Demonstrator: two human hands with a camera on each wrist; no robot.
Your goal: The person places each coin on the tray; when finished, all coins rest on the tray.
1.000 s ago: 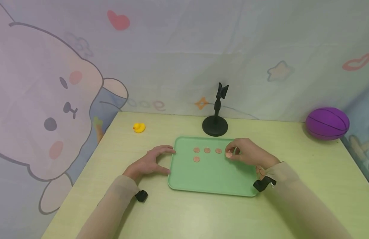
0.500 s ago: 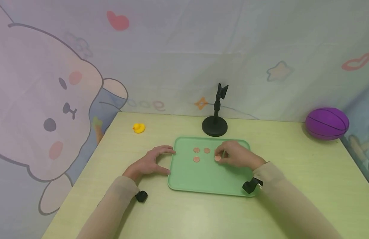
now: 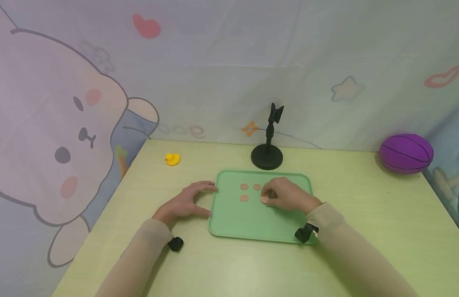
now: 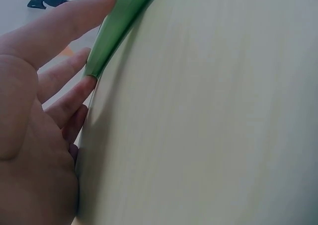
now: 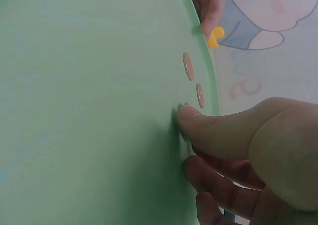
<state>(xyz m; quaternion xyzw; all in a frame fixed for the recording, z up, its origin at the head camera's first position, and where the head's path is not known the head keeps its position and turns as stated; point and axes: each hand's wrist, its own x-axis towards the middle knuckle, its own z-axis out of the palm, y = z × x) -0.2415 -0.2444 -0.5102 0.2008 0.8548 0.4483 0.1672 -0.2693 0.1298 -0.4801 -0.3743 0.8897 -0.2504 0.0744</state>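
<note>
My right hand [image 3: 285,194] is over the green tray [image 3: 233,225], pinching a copper coin [image 3: 264,199] between thumb and fingertips, close over the tray's surface. In the right wrist view the thumb [image 5: 218,133] covers most of that coin. Left of it, two copper coins lie in the back row, one [image 3: 244,186] beside another [image 3: 256,187]. A third coin [image 3: 244,198] lies just in front of the leftmost one. At the tray's left edge my left hand [image 3: 184,202] rests with thumb and fingers spread, fingertips touching the rim [image 4: 112,36].
Behind the tray stands a black stand [image 3: 267,156] with a round base. A yellow rubber duck [image 3: 172,159] sits at the back left of the table [image 3: 185,264]. A purple ball [image 3: 406,153] rests at the back right. The right sleeve [image 3: 348,235] crosses the tray's right edge.
My right hand has moved left and slightly nearer with the coin, to beside the front-row coin. It now hides the third back-row coin; the sleeve covers coins seen right of the tray. Left hand unmoved.
</note>
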